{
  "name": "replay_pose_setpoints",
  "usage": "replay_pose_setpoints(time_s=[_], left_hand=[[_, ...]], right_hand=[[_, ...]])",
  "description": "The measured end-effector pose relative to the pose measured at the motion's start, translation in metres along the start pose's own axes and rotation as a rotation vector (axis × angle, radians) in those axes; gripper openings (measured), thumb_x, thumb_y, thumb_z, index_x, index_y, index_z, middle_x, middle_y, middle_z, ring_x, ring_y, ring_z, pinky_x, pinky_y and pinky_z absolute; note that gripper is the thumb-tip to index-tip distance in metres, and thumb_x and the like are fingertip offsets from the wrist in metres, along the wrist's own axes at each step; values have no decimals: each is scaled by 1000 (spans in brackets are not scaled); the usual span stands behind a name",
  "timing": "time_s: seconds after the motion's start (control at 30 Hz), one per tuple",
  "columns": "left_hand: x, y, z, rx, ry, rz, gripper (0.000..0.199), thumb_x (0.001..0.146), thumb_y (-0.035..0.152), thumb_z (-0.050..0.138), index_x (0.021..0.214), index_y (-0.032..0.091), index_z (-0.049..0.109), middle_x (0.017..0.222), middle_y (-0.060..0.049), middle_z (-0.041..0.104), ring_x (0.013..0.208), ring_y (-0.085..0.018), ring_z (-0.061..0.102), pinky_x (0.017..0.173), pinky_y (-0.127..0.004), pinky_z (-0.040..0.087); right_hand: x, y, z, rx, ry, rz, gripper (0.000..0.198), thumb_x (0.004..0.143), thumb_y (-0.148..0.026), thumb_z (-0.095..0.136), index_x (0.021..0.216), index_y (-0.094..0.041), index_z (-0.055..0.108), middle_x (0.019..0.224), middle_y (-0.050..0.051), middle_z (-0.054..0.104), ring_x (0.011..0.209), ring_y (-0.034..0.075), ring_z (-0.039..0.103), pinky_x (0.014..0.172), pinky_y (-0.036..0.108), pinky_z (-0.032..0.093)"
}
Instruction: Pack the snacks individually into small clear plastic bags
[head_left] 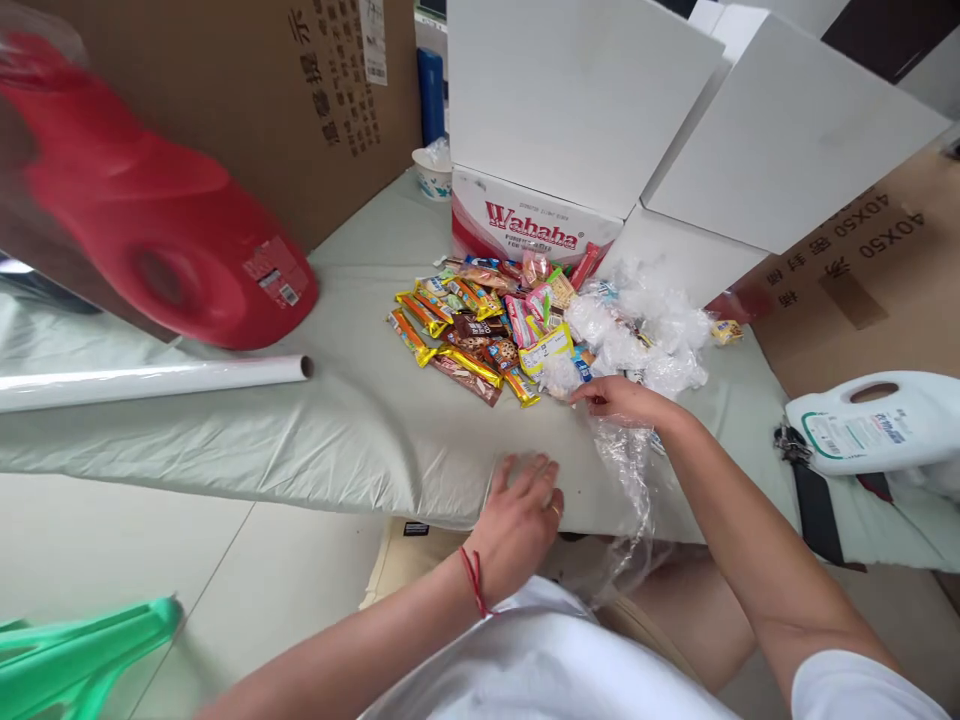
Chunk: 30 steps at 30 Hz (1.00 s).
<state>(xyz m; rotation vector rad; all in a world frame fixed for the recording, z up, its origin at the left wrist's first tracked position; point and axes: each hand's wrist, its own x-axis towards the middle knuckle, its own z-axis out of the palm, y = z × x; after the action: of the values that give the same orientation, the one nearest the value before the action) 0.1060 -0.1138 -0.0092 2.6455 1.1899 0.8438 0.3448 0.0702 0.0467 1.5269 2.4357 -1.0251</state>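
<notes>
L hand (pixel 519 515) at cloth (pixel 360 430) edge; 1 open gap to snacks (pixel 480 328).

A: Way through?
B: Bare cloth (pixel 360 400) between white roll (pixel 157 383) and snack pile (pixel 480 328).
A: Blocked where?
B: Wahaha box (pixel 525 222) behind pile; crumpled plastic (pixel 664 335) and right hand (pixel 624 401) on its right; red jug (pixel 217 270) behind roll.

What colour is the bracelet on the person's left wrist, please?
The bracelet is red; it shows in the head view.
</notes>
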Motion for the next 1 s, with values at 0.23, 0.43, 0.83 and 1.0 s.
replay_pose_setpoints(time_s=[0.23,0.43,0.83,1.0], left_hand=[[22,-15,-6,-698,90,-565,23,101,37,50,92,20,62,89,-6,68,77,-18,64,69,-31,52],[49,28,17,-1190,-136,-792,42,82,60,71,83,23,50,69,4,52,64,-14,48,61,-28,38],[34,22,25,-1726,77,-1149,48,60,52,91,79,21,59,83,0,60,81,-15,58,67,-24,45],[8,-7,-20,-1737,166,-1208,52,64,56,90,86,21,58,98,-5,70,93,-19,68,79,-30,56]], right_hand=[[-17,-5,21,-70,359,214,37,83,-10,54,106,-19,81,91,4,71,78,17,61,72,25,42],[-4,-29,66,16,641,311,25,82,-15,56,94,-19,77,82,4,67,77,19,59,73,28,41],[-29,-15,88,371,782,181,24,83,-27,56,93,-20,77,83,2,63,70,17,55,71,29,45],[-37,-21,79,305,683,60,23,90,-30,61,100,-21,79,97,6,69,73,16,57,74,29,47]])
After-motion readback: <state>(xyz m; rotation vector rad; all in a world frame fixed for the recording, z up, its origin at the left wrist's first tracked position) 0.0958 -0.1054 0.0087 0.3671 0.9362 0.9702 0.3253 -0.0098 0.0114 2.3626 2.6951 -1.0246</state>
